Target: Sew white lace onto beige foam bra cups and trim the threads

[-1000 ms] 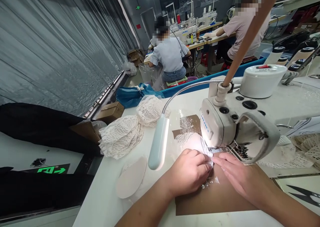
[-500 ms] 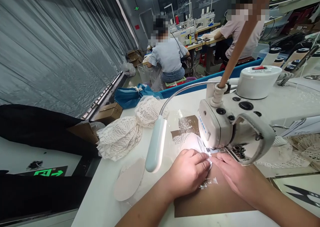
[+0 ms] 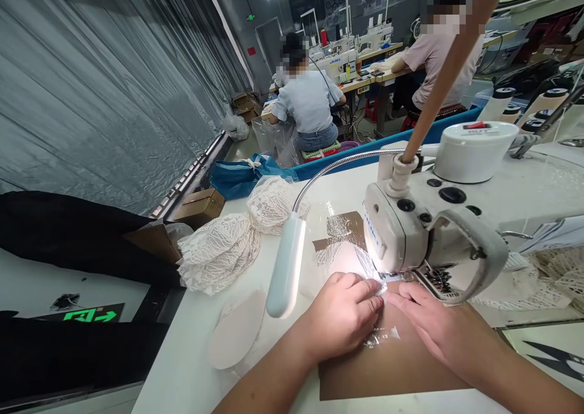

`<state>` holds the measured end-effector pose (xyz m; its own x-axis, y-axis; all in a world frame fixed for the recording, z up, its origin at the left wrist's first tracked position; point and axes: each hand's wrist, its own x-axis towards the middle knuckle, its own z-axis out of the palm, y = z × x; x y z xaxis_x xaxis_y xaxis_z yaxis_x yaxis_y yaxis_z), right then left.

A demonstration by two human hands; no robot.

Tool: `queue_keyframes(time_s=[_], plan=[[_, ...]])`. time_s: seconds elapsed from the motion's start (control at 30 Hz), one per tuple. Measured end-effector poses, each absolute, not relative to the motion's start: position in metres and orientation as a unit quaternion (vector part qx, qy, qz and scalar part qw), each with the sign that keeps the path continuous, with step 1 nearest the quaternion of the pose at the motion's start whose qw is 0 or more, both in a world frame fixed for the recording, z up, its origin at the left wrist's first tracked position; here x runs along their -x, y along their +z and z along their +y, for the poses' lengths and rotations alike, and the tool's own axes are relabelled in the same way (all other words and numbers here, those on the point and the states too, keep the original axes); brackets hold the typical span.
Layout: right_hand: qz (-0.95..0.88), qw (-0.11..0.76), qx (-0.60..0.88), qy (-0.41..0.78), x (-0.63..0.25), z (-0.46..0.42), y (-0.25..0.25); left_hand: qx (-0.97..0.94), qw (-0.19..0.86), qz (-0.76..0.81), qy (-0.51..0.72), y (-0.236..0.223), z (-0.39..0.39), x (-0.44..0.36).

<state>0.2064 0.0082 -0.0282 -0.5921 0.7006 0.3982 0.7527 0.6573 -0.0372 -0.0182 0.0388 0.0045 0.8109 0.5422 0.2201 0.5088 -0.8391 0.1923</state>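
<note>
Lace piece [image 3: 347, 260] over worktop [image 3: 189, 350], sewing machine's [image 3: 398, 228] 8 o'clock, long axis roughly 10-to-4. Sits 12 o'clock from left hand [image 3: 347, 312], which is nearer, grip pinching its edge imo; right hand [image 3: 431, 319] flat, fingers together.

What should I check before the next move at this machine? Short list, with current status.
1. Lace piece at the sewing machine head: ok, its edge runs up to the presser foot area.
2. Left hand on the work: ok, fingertips pinch the lace edge.
3. Right hand clear of the needle: cannot tell, fingertips are close by.
4. Needle up or down: cannot tell, too small.
5. Lamp on: ok, glowing beside the work.
6. Scissors away from the lace: ok, apart at the right edge.
</note>
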Motion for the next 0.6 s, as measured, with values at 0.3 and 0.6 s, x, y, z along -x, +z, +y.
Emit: queue_keyframes(time_s=[0.3, 0.6], plan=[[-0.876, 0.187, 0.412, -0.168, -0.199, 0.012, -0.028, -0.933, 0.073, 0.318, 0.154, 0.001, 0.042, 0.017], [-0.882, 0.169, 0.424, -0.117, -0.207, 0.01, -0.039, -0.91, 0.077, 0.373, 0.162, -0.002, 0.048, 0.019]])
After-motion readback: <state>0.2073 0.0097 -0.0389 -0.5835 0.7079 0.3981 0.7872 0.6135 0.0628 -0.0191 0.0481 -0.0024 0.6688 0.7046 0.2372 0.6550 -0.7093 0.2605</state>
